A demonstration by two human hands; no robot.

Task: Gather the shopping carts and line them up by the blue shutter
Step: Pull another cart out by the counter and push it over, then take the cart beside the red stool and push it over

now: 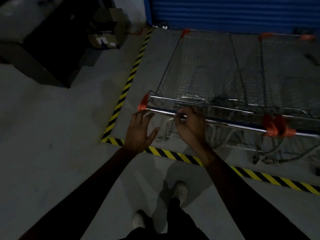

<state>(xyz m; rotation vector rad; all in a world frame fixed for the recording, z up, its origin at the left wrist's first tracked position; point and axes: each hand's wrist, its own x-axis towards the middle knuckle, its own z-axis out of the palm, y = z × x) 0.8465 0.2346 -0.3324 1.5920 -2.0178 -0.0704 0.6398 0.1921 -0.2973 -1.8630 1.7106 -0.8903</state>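
floor: dim grey concrete, with a band of yellow-and-black hazard tape (131, 73) marking out a bay that runs up to the blue shutter (233, 13) at the top of the view.
clutter: dark boxes and a cardboard carton (105, 30) stand off to the left, outside the tape.
near cart (199, 71): wire basket inside the bay, nose toward the shutter, its chrome handle bar (199, 118) with orange end caps facing the person.
second cart (285, 66): just beside it on the right, also nosed toward the shutter, handle ends almost meeting.
left hand (138, 130): fingers spread wide and loose, holding nothing; fingertips sit at the left end of the bar, and contact is hard to judge in the blur.
right hand (190, 125): fingers curled over the bar near its middle; it looks like a light hold rather than a firm wrap.
step in hand: probably the last squaring-up of the near cart beside its neighbour.
doing it well: get both hands on the bar, apart, so the push stays straight; ease it forward until the two handles sit level, keep the left wheels inside the tape, and stop short of knocking the shutter.
feet: white shoes (181, 189) are behind the tape line, so there is room to step in.
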